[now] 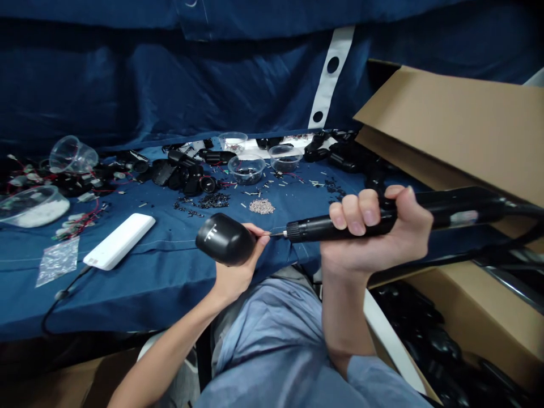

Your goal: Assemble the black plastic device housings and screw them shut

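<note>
My right hand (374,221) is wrapped round a black electric screwdriver (314,229), held level with its bit pointing left. A rounded black plastic housing (225,239) with small pale marks on its end rests in my left hand (242,269). Thumb and forefinger of that hand come together at the tip of the bit; whether a screw sits between them is too small to tell. Just beyond, on the blue cloth, lie a heap of small silvery screws (262,206) and a pile of small black parts (213,200).
Clear plastic tubs (246,170) and black parts (182,173) crowd the back of the cloth. A white power bank (120,241) with a cable lies at left, near a small plastic bag (58,260). Cardboard boxes (459,119) stand at right, the lower one holding black pieces (425,334).
</note>
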### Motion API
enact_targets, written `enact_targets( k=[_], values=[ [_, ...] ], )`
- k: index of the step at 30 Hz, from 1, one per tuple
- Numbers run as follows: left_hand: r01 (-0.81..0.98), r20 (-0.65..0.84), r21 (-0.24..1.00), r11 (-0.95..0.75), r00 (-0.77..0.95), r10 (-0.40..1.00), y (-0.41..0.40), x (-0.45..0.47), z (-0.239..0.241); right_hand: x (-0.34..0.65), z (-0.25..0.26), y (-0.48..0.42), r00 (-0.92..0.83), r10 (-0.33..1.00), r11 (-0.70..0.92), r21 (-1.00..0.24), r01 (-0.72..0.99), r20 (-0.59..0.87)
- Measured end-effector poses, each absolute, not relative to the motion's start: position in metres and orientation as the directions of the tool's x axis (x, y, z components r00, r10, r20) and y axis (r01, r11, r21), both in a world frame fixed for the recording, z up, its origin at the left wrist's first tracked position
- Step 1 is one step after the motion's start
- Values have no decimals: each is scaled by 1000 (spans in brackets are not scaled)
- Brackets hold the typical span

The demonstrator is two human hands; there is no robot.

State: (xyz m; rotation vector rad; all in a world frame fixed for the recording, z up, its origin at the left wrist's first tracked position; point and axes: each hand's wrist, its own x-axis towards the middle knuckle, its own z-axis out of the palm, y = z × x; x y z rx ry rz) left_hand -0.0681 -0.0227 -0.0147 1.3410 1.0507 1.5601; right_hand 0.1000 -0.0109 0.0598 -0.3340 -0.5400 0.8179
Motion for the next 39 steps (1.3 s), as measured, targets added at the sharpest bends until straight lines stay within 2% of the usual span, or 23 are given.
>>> enact_targets(
  k=[10, 14, 21, 27, 34, 39],
  values=[
    [192, 570, 808, -557, -17, 821, -19, -78, -22, 99, 61, -6, 529, 810, 583, -442, -682, 252],
    [180, 555, 819, -545, -1, 832, -21, -73, -14, 95, 62, -6, 526, 817, 572, -436, -695, 234],
    [2, 422, 906, -423, 57, 905, -17, -77, -7, 104, 64, -6, 595, 768, 633, -426, -646, 237],
    [-62, 367, 929, -365, 37, 929, -11, -79, -16, 107, 63, -8, 592, 766, 637, -412, -652, 249],
    [73, 402, 913, -400, -11, 915, -14, -79, -16, 104, 63, -8, 586, 767, 637, -425, -643, 263],
    [41, 382, 923, -382, 9, 924, -14, -78, -14, 104, 63, -11, 580, 759, 648, -432, -628, 296]
  ],
)
